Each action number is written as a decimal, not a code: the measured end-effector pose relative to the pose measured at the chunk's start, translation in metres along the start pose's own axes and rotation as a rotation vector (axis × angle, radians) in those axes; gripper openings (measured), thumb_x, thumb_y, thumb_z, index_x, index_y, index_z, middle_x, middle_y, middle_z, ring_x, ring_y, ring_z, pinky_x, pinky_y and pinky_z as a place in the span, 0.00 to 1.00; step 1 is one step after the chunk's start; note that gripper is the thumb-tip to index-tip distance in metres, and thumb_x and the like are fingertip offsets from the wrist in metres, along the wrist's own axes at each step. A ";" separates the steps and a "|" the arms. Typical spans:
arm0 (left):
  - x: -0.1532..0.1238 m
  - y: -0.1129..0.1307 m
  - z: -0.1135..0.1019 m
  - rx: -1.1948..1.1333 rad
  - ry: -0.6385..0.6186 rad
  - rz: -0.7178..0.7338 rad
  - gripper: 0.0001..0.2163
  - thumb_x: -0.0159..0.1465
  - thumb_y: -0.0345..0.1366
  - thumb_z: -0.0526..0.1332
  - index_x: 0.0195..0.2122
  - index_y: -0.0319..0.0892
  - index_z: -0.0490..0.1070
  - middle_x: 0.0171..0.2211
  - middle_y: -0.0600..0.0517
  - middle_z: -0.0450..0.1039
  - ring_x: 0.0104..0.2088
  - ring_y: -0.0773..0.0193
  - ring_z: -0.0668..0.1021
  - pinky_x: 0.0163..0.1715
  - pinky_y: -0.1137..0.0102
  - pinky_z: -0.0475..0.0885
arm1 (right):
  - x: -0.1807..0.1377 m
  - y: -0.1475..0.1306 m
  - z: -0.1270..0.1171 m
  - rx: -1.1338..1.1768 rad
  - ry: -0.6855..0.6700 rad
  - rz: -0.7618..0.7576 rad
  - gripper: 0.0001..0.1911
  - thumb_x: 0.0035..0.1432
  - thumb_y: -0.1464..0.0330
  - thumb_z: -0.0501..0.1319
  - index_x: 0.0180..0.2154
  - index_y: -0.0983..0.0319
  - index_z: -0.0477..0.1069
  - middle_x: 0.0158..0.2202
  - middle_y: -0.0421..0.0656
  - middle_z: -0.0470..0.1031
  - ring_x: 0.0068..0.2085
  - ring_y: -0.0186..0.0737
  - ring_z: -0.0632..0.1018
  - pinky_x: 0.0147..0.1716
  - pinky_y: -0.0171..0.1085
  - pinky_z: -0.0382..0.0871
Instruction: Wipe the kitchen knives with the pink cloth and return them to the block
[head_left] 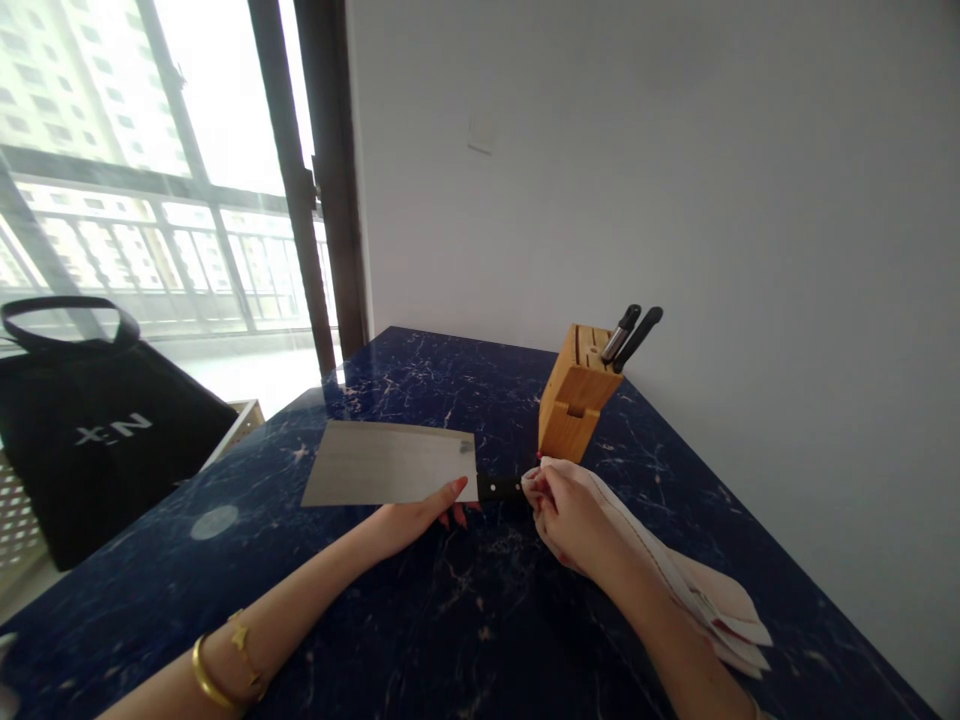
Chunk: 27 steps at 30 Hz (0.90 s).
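A broad cleaver (397,465) with a black riveted handle is held flat above the dark blue marbled table (457,620), its blade pointing left. My left hand (431,503) grips the blade near the handle, thumb on top and fingers beneath. My right hand (562,510) is closed on a pale pinkish cloth (675,570), pressing a bunched part of it against the handle's end. The rest of the cloth trails to the right under my forearm. Just beyond my right hand stands a wooden knife block (574,400).
Two black-handled tools (630,338) stick up from the block's top. A white wall (675,180) borders the table at the back and right. A black bag (112,430) with white lettering rests at the left by the glass door.
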<state>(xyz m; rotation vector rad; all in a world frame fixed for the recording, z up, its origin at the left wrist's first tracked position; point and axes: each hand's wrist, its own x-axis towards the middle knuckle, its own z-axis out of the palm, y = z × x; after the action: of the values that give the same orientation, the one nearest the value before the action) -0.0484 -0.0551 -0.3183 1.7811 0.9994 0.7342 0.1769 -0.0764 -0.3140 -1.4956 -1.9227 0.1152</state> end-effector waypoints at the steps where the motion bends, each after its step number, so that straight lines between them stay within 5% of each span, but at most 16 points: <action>1: 0.000 0.000 0.000 0.004 0.003 0.003 0.23 0.63 0.49 0.46 0.28 0.40 0.74 0.24 0.52 0.73 0.25 0.67 0.72 0.31 0.74 0.68 | -0.001 -0.005 0.001 0.004 -0.021 -0.010 0.08 0.46 0.78 0.53 0.27 0.60 0.63 0.26 0.40 0.71 0.29 0.36 0.72 0.30 0.33 0.62; 7: -0.001 0.000 -0.001 0.036 0.007 0.005 0.23 0.62 0.50 0.46 0.32 0.40 0.75 0.25 0.52 0.73 0.26 0.67 0.73 0.32 0.73 0.68 | 0.003 -0.011 0.006 -0.047 -0.036 -0.022 0.08 0.49 0.78 0.51 0.29 0.60 0.62 0.32 0.44 0.71 0.36 0.38 0.72 0.39 0.37 0.63; 13: -0.002 -0.001 0.002 0.003 -0.004 -0.004 0.22 0.63 0.50 0.46 0.33 0.41 0.75 0.25 0.53 0.73 0.27 0.67 0.72 0.32 0.74 0.68 | 0.002 0.000 0.007 -0.096 -0.013 0.030 0.11 0.45 0.80 0.50 0.31 0.61 0.61 0.31 0.44 0.70 0.34 0.39 0.72 0.36 0.36 0.64; 21: 0.001 -0.007 0.005 0.014 -0.004 0.073 0.21 0.63 0.49 0.46 0.33 0.40 0.72 0.24 0.54 0.72 0.26 0.67 0.72 0.31 0.74 0.68 | -0.007 -0.039 0.018 0.117 -0.091 -0.040 0.08 0.51 0.77 0.50 0.33 0.60 0.60 0.34 0.43 0.69 0.37 0.39 0.71 0.38 0.38 0.65; 27: 0.000 -0.007 0.005 0.009 -0.014 0.016 0.23 0.63 0.50 0.44 0.34 0.40 0.74 0.25 0.53 0.73 0.27 0.65 0.73 0.33 0.72 0.68 | 0.000 -0.025 0.011 0.003 -0.004 -0.025 0.07 0.49 0.77 0.51 0.30 0.60 0.61 0.32 0.43 0.69 0.38 0.40 0.70 0.42 0.43 0.63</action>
<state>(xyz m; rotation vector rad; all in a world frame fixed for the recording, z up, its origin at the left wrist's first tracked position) -0.0461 -0.0557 -0.3271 1.8017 0.9817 0.7266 0.1504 -0.0809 -0.3109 -1.4693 -1.9427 0.1099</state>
